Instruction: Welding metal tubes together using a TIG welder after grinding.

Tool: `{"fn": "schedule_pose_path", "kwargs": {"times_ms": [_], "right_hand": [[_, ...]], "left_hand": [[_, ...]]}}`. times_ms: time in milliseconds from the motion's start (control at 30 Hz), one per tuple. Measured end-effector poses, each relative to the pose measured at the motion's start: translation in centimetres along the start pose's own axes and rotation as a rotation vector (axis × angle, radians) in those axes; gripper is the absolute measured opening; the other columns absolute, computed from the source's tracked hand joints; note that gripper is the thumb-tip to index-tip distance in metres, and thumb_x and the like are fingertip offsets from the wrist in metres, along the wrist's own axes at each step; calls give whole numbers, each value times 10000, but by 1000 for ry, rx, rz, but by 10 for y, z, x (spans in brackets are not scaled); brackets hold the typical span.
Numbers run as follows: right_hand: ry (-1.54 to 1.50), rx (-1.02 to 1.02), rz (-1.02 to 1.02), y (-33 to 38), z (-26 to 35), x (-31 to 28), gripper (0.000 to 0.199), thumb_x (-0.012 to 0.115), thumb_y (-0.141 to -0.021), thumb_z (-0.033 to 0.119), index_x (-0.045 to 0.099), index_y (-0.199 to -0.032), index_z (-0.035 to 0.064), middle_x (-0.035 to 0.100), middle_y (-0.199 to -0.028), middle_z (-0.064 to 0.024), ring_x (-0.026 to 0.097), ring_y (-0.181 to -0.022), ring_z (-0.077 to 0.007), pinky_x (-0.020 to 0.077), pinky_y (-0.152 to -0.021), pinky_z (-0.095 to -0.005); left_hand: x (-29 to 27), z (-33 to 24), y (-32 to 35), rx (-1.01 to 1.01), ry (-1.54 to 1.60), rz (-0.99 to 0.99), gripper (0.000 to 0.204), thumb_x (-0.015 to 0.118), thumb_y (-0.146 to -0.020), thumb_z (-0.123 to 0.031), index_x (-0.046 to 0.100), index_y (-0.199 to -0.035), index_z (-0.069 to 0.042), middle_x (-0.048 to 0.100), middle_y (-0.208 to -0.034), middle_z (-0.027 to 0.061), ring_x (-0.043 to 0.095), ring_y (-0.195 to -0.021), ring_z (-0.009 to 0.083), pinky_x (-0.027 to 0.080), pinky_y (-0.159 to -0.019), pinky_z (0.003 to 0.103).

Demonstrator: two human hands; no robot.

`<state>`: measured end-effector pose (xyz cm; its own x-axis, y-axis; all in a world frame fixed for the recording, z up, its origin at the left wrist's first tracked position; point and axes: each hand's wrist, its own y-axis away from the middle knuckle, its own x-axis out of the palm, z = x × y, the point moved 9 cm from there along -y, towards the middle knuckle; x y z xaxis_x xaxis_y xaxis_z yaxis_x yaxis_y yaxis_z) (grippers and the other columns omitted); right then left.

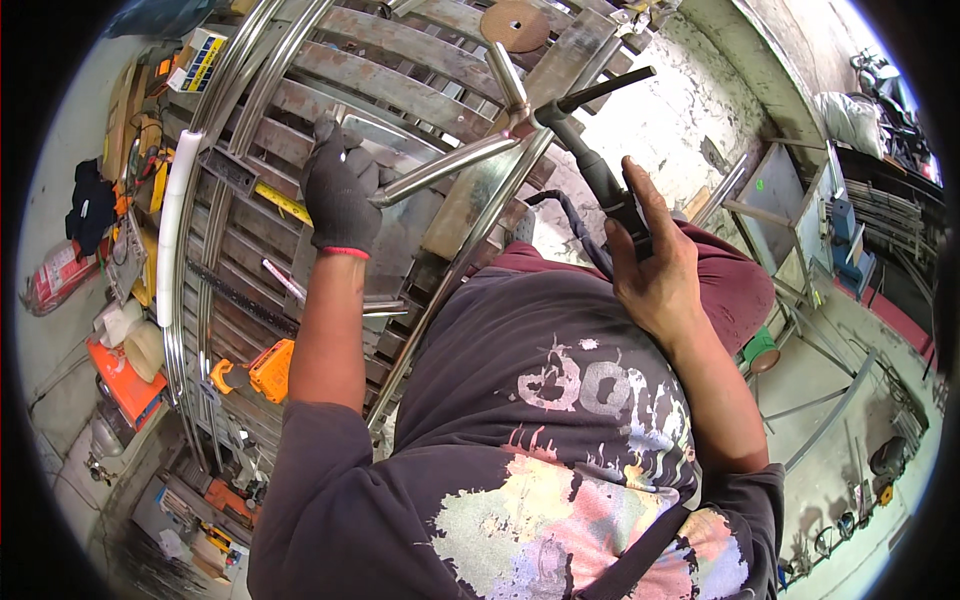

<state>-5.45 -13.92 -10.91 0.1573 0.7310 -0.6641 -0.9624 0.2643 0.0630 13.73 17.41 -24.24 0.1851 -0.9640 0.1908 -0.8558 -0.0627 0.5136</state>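
Note:
My left hand [345, 190] wears a dark glove with a red cuff. Its fingers are curled over a flat metal plate [390, 140], against the near end of a shiny steel tube [450, 167]; anything inside the fingers is hidden. That tube meets a second, shorter tube [507, 75] at an angled joint, with a pinkish spot there. Bare and at the right, my right hand [655, 265] grips a black welding torch [600, 178] between thumb and fingers. The torch head is right beside the joint, and its dark cable [575, 225] loops down toward my lap.
Everything lies on a slatted metal bench [400, 65]. A brown disc [514, 25] is at its far side. Long steel tubes [245, 80] run along the left, near a yellow tape measure [283, 201] and an orange power tool [270, 370]. Metal frames [790, 200] stand at the right.

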Motion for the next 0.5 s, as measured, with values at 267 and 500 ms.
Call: {"fn": "schedule_pose_path", "kwargs": {"times_ms": [267, 500], "right_hand": [[32, -60, 2, 0, 5, 1, 698, 684, -946, -8, 439, -1585, 129, 713, -1136, -264, 731, -998, -432, 589, -839, -470], [48, -77, 6, 0, 8, 2, 699, 675, -941, -5, 442, -1585, 135, 705, -1111, -281, 722, -950, -454, 585, -811, -491]], "left_hand": [[6, -7, 6, 3, 8, -54, 295, 609, -1066, -345, 587, -949, -76, 585, -720, 71, 591, -565, 199, 518, -534, 336], [2, -2, 4, -21, 1, -72, 273, 607, -1060, -322, 604, -972, -63, 574, -731, 69, 581, -565, 202, 516, -529, 344]]}}
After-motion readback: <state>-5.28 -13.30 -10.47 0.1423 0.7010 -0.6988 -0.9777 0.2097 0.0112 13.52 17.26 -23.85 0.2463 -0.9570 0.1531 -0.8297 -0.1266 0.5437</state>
